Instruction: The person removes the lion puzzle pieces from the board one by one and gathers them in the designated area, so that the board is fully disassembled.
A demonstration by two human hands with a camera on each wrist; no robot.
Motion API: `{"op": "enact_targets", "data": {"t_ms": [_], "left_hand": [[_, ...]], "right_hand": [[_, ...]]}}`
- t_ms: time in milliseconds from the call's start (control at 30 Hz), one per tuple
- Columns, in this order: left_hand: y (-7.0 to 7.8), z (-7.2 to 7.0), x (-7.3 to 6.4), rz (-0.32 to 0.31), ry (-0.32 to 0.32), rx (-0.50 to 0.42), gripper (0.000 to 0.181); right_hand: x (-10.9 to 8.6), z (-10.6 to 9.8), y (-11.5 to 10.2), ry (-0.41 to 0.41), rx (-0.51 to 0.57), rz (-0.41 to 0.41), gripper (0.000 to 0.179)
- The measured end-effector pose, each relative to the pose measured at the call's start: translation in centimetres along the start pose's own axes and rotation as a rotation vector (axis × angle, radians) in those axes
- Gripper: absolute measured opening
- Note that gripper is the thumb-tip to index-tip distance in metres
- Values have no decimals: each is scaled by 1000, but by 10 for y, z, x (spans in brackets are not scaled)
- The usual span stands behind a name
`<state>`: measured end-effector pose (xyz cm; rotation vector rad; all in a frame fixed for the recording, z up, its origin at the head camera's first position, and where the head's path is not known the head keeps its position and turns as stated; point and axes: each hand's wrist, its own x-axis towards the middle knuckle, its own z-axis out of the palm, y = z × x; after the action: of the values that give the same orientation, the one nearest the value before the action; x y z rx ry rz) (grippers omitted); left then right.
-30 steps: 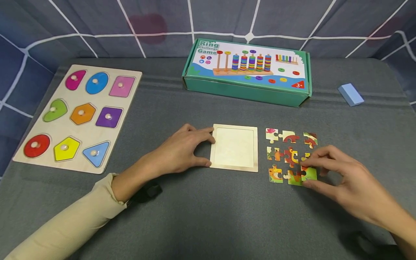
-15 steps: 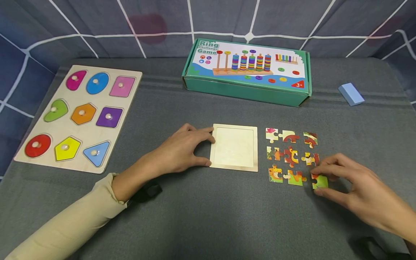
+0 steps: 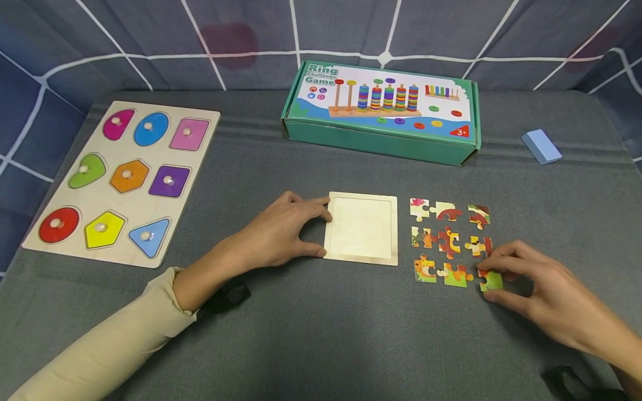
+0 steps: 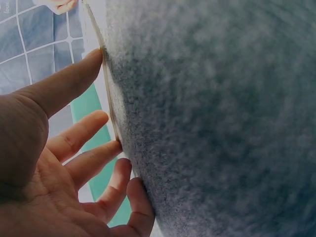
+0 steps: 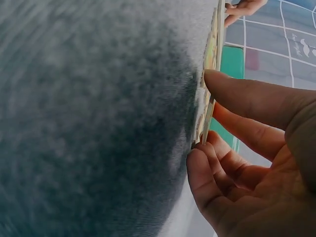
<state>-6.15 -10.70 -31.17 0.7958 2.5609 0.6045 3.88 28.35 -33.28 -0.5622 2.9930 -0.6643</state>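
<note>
My left hand (image 3: 281,231) touches the left edge of a square wooden puzzle tray (image 3: 361,228), thumb at the near corner and fingertip at the far one. In the left wrist view, its thumb (image 4: 74,81) and fingers are stretched along that edge. To the right of the tray lie several picture puzzle pieces (image 3: 448,239) in loose rows. My right hand (image 3: 541,292) pinches the corner puzzle piece (image 3: 491,281), green and red, between thumb and fingers at the near right of the group. A small gap parts it from the neighbouring orange-and-green piece (image 3: 455,275).
On the left lies a wooden shape board (image 3: 120,217) with knobbed coloured shapes. A green Ring Challenge Game box (image 3: 376,139) stands at the back. A light blue block (image 3: 541,146) sits at the far right. Grey cloth (image 3: 311,328) covers the table, with patterned fabric behind.
My right hand has drawn the corner piece rightward, away from the other pieces, then shifted slightly back left. The piece above it has come into view. My left hand and the tray stay put.
</note>
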Motion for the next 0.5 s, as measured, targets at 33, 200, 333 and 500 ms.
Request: {"op": "enact_targets", "data": {"t_ms": [33,200,333,500], "left_hand": [[0,0,0,0,-1,0,53],[1,-1,1,-2,-10,3,53],[1,-1,0,-12,-12,1,53],[0,-2,0,-19,-12,5,53]], "right_hand": [[0,0,1,0,0,-1,48],[-2,1,2,8,-1,-14,51],[-2,2,2,8,11,-16,53],[0,2,0,7,20,-17,55]]}}
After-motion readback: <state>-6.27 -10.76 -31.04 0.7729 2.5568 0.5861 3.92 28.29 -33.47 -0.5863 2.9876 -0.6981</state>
